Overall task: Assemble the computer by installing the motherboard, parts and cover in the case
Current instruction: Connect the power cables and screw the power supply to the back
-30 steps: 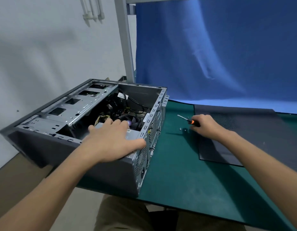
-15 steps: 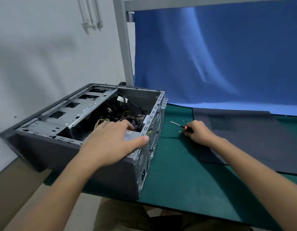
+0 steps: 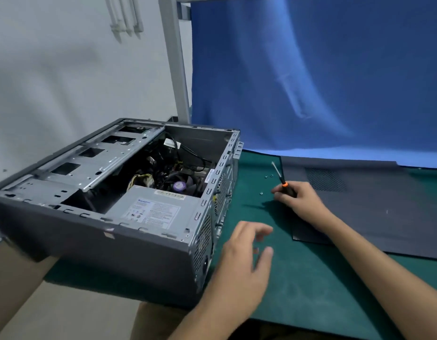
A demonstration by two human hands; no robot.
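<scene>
While the case lies on its side at 9 o'clock of the view, open face up, the right hand is out at its 3 o'clock. Its fingers are curled round the black handle of the screwdriver, shaft tilted up toward 11 o'clock. The left hand is off the case, low over the green surface at the case's 4 o'clock, fingers loosely spread and gripping nothing. A small grey speck between thumb and fingers is too blurred to name.

Inside, the power supply sits in the near corner, with cables and a fan packed behind it at 12 o'clock. The cover lies flat at 3 o'clock, the right forearm across its near corner. About 3 loose screws are scattered just beside the screwdriver shaft.

So fastening looks to be the step in hand, with the cover yet to come. And here is the worry: the case overhangs the surface's edge at 7 o'clock. With neither hand on it, a hard push with the screwdriver could slide or tip it. Those screws are tiny on an open mat, and a sweep of either hand could flick 1 off the edge or into the case, to lodge among the parts. Cables standing proud could get pinched once the cover goes on.
</scene>
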